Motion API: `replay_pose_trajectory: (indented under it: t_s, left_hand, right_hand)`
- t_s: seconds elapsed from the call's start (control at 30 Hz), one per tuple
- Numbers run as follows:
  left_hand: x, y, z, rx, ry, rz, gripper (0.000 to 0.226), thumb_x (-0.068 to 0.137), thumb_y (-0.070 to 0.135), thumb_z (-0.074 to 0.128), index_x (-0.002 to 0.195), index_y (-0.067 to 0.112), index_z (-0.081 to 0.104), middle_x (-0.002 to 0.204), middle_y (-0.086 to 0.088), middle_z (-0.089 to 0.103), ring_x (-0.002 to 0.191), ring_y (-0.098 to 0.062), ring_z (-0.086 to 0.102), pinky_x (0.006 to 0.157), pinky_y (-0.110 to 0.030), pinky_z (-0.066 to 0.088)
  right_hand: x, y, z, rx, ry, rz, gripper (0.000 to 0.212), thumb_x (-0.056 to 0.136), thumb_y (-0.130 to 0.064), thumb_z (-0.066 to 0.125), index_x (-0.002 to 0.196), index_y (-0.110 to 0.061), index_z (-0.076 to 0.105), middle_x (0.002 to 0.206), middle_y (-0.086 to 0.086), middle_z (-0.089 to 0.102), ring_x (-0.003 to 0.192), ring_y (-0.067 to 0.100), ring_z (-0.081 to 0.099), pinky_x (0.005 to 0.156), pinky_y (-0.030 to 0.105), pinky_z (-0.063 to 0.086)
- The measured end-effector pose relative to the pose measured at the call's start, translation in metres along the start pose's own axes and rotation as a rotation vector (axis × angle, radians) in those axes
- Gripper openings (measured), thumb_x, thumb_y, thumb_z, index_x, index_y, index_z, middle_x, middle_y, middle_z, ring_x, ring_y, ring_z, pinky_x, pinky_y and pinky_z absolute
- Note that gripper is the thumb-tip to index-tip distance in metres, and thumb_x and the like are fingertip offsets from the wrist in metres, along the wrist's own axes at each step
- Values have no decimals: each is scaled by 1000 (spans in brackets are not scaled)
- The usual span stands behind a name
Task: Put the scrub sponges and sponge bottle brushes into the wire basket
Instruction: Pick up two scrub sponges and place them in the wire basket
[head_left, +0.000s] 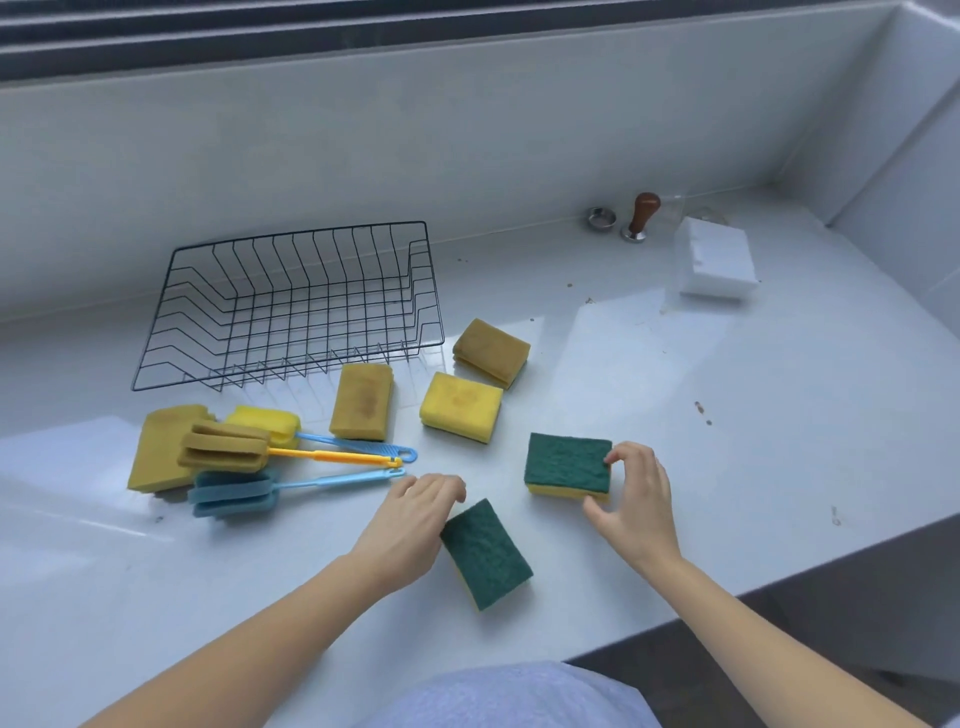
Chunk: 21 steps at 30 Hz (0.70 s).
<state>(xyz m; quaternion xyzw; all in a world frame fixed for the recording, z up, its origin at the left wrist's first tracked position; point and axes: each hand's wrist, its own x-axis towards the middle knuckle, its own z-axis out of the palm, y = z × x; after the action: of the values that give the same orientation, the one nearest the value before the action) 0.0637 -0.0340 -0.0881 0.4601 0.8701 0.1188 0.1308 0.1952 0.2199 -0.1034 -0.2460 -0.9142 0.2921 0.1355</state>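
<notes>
Six sponges: lie on the white table (779, 415), all outside the wire basket (291, 306), which holds nothing.
Landmark: the basket, standing on the table against the back wall.
Large yellow sponge (156, 452): in front of the basket's left end, partly under the brush heads.
Three bottle brushes: just in front of the basket; tan-headed brush with orange handle (234, 446), blue-headed brush (234, 496) nearest the person, yellow-headed brush (267, 421) nearest the basket; handles point right.
Brownish sponge (362, 401): touching or almost touching the basket's front edge, near its right end.
Yellow sponge (461, 407): in front of the basket's right corner.
Second brownish sponge (491, 352): just right of that corner.
Left hand (410, 525): fingers curled down onto the left edge of a green-topped sponge (485, 553), well in front of the basket; grip not closed.
Right hand (636, 499): thumb and fingers pinching the right end of another green-topped sponge (568, 465), flat on the table, right of and in front of the basket.
Far right of the basket: white blocks (717, 265), wooden-knobbed tamper (640, 218), small metal cup (601, 217).
</notes>
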Motion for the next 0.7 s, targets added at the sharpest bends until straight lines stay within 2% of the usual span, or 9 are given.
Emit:
replay_pose_trajectory:
  t_s: [0.07,0.13,0.23,0.3,0.43,0.57,0.7]
  left_hand:
    - [2,5,-3,55,-40,113,64,66,-6,39,124,22,36,152,4,27,139,-17,25,113,-35,17]
    - [4,9,-5,119,-119,229,71,70,1,45,133,25,23,158,7,7,145,-16,7,118,-43,2]
    - [12,17,-9,159,-319,316,91,75,26,65,143,30,5,159,7,-2,147,-16,-6,117,-49,-4]
    - [20,23,-13,196,-401,360,92,76,34,68,145,27,8,159,4,6,147,-17,-2,117,-50,0]
    - [27,30,-14,184,-396,387,70,77,37,67,137,25,32,144,3,39,140,-19,22,116,-49,9]
    - [18,22,-12,154,-387,317,70,73,39,68,133,28,35,137,3,45,134,-19,30,115,-50,10]
    - [9,10,-14,126,-337,237,68,72,42,67,132,31,37,135,5,47,130,-18,35,116,-49,9]
  right_hand:
    - [-5,5,-2,-21,-44,20,53,65,-16,74,108,-16,43,110,-3,44,107,23,48,104,45,36]
    - [-7,5,-4,-41,-61,-3,58,65,-19,73,114,-17,42,119,0,45,115,22,45,104,42,33]
    - [-1,-6,-7,-26,-72,-105,60,65,-28,72,118,-26,44,132,-3,45,124,16,39,107,39,29]
    - [7,-18,-6,-34,-153,-145,55,67,-32,71,116,-31,46,138,-7,42,131,13,33,111,43,22]
    - [22,-27,-1,-172,-436,-157,48,71,-35,69,113,-35,45,145,-8,35,138,13,24,116,51,6]
    - [28,-25,-1,-177,-503,-188,43,73,-37,69,110,-37,46,134,-13,46,128,10,38,113,46,19]
    - [31,-25,-4,-198,-557,-272,44,73,-40,68,112,-38,48,137,-12,47,125,10,41,107,37,31]
